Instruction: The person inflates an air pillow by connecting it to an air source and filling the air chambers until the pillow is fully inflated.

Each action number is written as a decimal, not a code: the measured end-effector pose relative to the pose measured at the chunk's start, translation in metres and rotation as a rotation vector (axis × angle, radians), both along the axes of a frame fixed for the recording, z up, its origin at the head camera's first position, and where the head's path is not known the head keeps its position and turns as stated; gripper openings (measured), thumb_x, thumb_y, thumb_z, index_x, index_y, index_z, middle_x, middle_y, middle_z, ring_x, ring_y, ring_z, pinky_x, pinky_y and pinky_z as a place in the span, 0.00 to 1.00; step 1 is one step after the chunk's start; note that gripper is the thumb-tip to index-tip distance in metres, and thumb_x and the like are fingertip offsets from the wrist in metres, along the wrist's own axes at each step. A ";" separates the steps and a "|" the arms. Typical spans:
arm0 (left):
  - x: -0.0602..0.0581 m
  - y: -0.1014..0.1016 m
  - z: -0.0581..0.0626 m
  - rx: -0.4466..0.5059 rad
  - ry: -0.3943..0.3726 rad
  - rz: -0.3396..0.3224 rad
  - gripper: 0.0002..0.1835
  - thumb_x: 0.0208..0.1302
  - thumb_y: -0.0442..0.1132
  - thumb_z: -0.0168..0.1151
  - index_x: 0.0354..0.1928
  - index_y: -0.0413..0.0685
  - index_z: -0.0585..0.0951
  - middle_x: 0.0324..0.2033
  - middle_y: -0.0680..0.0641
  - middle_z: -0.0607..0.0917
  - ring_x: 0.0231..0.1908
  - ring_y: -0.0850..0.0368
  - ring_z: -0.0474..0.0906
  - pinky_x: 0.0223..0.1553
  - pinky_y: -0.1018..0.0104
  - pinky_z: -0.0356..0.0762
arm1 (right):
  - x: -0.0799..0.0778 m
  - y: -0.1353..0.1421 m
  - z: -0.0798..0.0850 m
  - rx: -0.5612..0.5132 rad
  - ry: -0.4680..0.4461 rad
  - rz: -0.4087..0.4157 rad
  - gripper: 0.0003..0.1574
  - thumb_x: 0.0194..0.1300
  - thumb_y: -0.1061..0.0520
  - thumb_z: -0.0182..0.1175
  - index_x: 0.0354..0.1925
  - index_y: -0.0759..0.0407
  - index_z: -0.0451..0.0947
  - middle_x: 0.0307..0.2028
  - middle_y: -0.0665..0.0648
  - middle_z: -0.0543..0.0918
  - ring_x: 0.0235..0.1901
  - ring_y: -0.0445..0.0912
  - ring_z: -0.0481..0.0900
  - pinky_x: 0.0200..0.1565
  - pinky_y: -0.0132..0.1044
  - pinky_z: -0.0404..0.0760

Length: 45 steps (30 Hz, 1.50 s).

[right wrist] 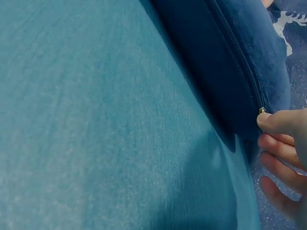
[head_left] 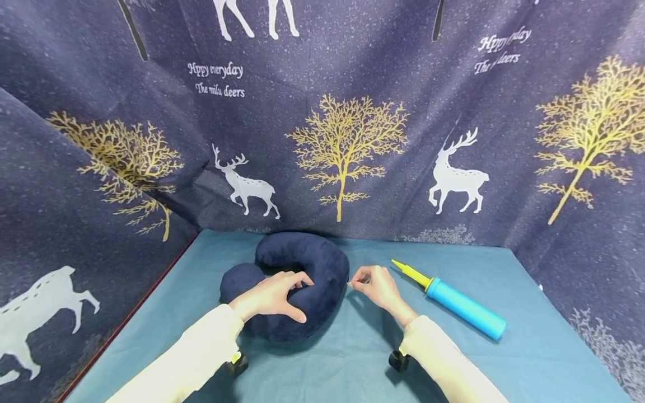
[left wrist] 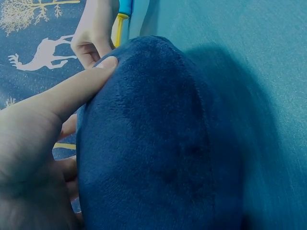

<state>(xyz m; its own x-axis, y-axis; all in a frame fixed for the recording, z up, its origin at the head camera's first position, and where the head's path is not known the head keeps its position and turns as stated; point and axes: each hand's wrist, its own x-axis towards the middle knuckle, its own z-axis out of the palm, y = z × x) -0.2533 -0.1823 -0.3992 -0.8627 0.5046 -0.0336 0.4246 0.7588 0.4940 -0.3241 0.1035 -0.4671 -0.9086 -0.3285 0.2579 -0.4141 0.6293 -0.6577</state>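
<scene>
A dark blue plush U-shaped neck pillow [head_left: 328,271] lies on the table, its opening toward the left. My left hand [head_left: 272,295] grips the pillow's near arm, thumb on the near side and fingers in the inner curve, as the left wrist view shows. At the pillow's right outer edge, my right hand [head_left: 377,285] pinches a small metal zipper pull [right wrist: 262,110] between thumb and forefinger. A zipper [right wrist: 237,45] runs along the pillow's outer side in the right wrist view. The right hand's other fingers are loosely bent.
A blue hand pump [head_left: 466,307] with a yellow nozzle end lies to the right of my right hand. Teal cloth [head_left: 347,369] covers the table. Behind and to the left hangs a dark curtain [head_left: 312,73] with deer and gold trees.
</scene>
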 end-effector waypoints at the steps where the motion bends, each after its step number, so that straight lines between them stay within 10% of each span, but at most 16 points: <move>1: 0.000 0.000 0.000 0.001 0.000 -0.003 0.37 0.46 0.53 0.79 0.59 0.56 0.74 0.51 0.45 0.81 0.54 0.43 0.76 0.54 0.43 0.74 | -0.001 0.000 0.000 0.001 0.001 -0.011 0.05 0.59 0.54 0.71 0.27 0.44 0.86 0.27 0.45 0.88 0.26 0.37 0.82 0.28 0.33 0.78; 45: 0.002 -0.003 -0.007 0.004 0.038 -0.014 0.36 0.47 0.54 0.78 0.60 0.58 0.76 0.53 0.46 0.81 0.55 0.45 0.74 0.55 0.42 0.72 | -0.045 -0.004 0.005 0.056 -0.028 -0.116 0.04 0.59 0.51 0.71 0.28 0.45 0.86 0.29 0.46 0.88 0.28 0.39 0.83 0.31 0.35 0.78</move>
<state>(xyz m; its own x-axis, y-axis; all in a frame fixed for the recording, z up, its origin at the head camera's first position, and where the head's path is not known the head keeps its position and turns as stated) -0.2514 -0.1855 -0.4060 -0.8560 0.5170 0.0012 0.4540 0.7507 0.4798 -0.3690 0.0999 -0.4626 -0.9479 -0.2340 0.2160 -0.3184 0.7077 -0.6307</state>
